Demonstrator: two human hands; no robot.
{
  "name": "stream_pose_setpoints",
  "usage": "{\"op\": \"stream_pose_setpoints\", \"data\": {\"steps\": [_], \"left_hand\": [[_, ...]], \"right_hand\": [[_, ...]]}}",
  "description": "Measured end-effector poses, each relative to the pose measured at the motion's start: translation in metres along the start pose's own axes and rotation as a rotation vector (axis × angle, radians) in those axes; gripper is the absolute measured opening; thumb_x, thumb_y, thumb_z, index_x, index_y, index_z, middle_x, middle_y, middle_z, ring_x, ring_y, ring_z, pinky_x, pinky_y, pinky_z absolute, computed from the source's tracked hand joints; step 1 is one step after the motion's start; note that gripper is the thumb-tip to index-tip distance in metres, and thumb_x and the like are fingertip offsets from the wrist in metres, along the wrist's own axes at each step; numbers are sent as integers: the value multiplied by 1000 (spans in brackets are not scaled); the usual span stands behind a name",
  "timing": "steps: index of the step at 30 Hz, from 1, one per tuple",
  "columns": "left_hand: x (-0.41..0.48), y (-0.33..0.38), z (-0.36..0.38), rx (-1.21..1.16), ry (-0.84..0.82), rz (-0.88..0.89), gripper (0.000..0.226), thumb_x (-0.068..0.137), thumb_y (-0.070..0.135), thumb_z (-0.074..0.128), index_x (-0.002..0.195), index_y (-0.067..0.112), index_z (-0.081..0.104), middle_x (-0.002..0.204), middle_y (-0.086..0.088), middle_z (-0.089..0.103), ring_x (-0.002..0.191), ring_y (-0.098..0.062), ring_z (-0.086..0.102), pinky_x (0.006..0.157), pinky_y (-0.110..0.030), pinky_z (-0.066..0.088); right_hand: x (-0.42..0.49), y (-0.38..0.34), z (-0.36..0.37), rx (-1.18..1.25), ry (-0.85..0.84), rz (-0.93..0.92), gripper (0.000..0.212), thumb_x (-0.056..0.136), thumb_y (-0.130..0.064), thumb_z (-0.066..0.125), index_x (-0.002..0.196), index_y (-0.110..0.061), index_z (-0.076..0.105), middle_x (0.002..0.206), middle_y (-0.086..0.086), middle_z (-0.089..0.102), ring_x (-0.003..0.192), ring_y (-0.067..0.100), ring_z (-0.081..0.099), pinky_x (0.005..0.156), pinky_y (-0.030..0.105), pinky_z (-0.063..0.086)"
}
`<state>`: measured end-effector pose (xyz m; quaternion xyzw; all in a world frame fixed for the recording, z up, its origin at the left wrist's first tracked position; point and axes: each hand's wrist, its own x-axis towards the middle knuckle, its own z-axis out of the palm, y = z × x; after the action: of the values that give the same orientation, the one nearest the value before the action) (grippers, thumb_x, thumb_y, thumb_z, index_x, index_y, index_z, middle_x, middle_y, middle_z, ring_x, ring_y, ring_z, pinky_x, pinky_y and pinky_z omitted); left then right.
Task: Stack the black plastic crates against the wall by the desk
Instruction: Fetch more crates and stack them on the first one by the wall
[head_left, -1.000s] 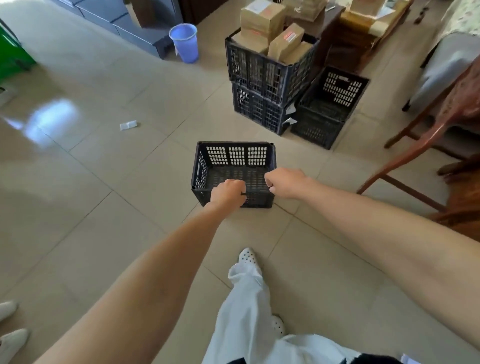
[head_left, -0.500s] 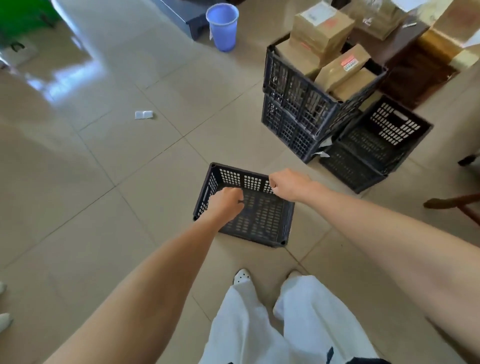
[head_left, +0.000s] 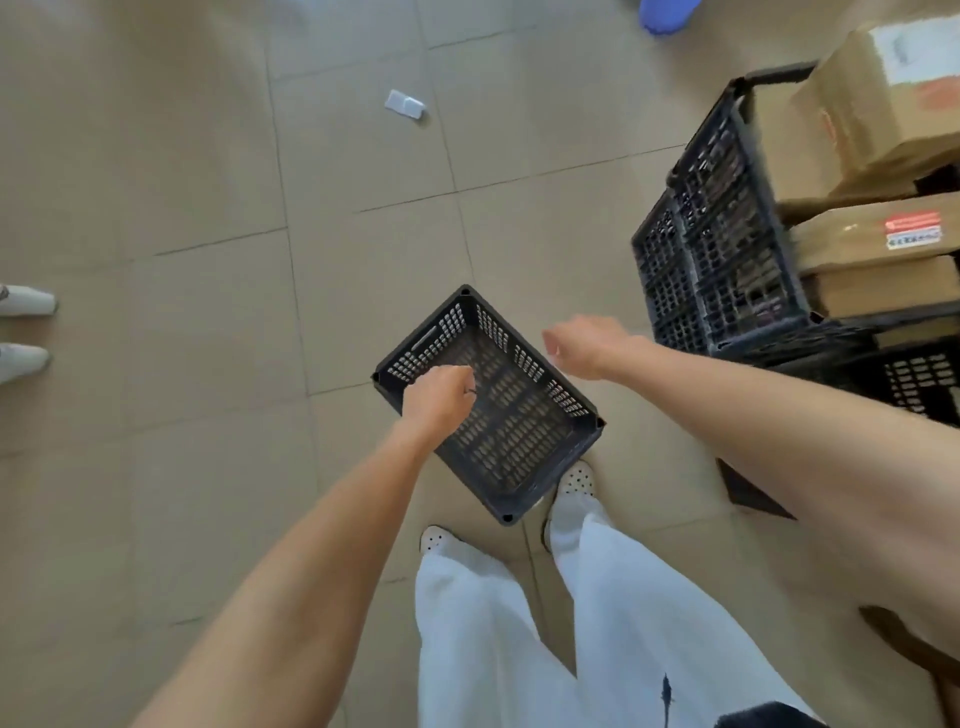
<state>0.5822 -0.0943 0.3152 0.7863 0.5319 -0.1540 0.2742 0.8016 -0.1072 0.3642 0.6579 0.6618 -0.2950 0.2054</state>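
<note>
An empty black plastic crate (head_left: 511, 441) hangs tilted and turned diagonally just above the tiled floor, in front of my feet. My left hand (head_left: 439, 397) is shut on its near-left rim. My right hand (head_left: 584, 343) hovers just off the crate's far-right rim, fingers loose, holding nothing. To the right stand two stacked black crates (head_left: 722, 249), the upper one filled with cardboard boxes (head_left: 878, 114). Another black crate (head_left: 919, 376) lies tipped beside that stack at the right edge.
My white shoes (head_left: 574, 480) are right under the crate's near corner. Another person's shoes (head_left: 26, 330) show at the left edge. A white scrap (head_left: 405, 104) lies on the floor ahead. A blue bucket (head_left: 665, 18) is at the top; dark wooden furniture (head_left: 753, 493) at the right.
The crate has swung round to a diagonal and come closer to my feet. My right hand has come off its rim. The view has tipped further down and closed in on the stacked crates.
</note>
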Motion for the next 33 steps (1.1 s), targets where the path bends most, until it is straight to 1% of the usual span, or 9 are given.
{"op": "stream_pose_setpoints", "data": {"steps": [5, 8, 10, 14, 18, 22, 25, 29, 33], "left_hand": [[5, -3, 36, -72, 14, -123, 21, 89, 5, 41, 81, 10, 60, 81, -6, 65, 77, -32, 64, 69, -42, 54], [14, -14, 64, -166, 19, -176, 23, 92, 8, 42, 82, 4, 62, 82, -10, 67, 79, -32, 64, 73, -46, 55], [21, -24, 86, -217, 34, -243, 24, 94, 11, 44, 87, 6, 66, 87, -8, 70, 82, -30, 66, 70, -41, 54], [38, -42, 129, -311, 74, -411, 21, 93, 21, 50, 98, 18, 71, 98, -2, 71, 90, -24, 65, 65, -30, 45], [63, -57, 173, -429, 74, -541, 18, 91, 27, 56, 100, 21, 70, 103, -3, 71, 97, -26, 65, 81, -37, 54], [86, -72, 229, -573, 181, -607, 23, 90, 37, 63, 106, 22, 66, 107, 0, 68, 99, -20, 63, 80, -32, 49], [103, -87, 272, -661, 260, -625, 43, 88, 41, 67, 124, 23, 56, 124, -3, 55, 100, -15, 53, 83, -29, 41], [121, -106, 319, -742, 294, -757, 74, 85, 37, 72, 147, 25, 33, 153, -6, 25, 139, -30, 29, 108, -43, 34], [131, -110, 349, -951, 255, -883, 105, 84, 32, 76, 157, 24, 1, 162, -9, 7, 147, -31, 19, 117, -49, 25]], "right_hand": [[40, 14, 18, -51, -25, -72, 24, 96, -12, 42, 110, -13, 61, 102, 9, 67, 92, 29, 64, 76, 36, 53], [64, 21, 47, -67, -44, -88, 21, 95, -13, 40, 103, -13, 60, 94, 9, 65, 84, 30, 61, 64, 32, 45], [82, 27, 72, -80, -63, -92, 18, 95, -13, 38, 96, -14, 56, 89, 8, 62, 78, 29, 56, 60, 31, 39], [123, 40, 126, -65, -113, -53, 16, 93, -13, 39, 93, -15, 55, 90, 10, 61, 78, 30, 55, 64, 33, 40], [165, 49, 179, 23, -117, -7, 21, 96, -23, 45, 112, -13, 55, 107, 13, 62, 94, 33, 59, 74, 37, 48], [212, 56, 216, 127, -76, 57, 39, 97, -31, 50, 131, -13, 46, 125, 13, 57, 112, 34, 56, 88, 42, 47], [248, 62, 240, 125, -52, 109, 50, 98, -33, 50, 141, -12, 37, 138, 12, 48, 124, 33, 50, 97, 45, 44], [284, 69, 273, 108, -54, 166, 68, 98, -40, 51, 151, -8, 22, 148, 15, 39, 133, 36, 42, 103, 49, 39], [307, 75, 302, 288, -103, 224, 76, 98, -40, 51, 153, -2, 14, 154, 17, 31, 138, 37, 36, 110, 49, 35]]}}
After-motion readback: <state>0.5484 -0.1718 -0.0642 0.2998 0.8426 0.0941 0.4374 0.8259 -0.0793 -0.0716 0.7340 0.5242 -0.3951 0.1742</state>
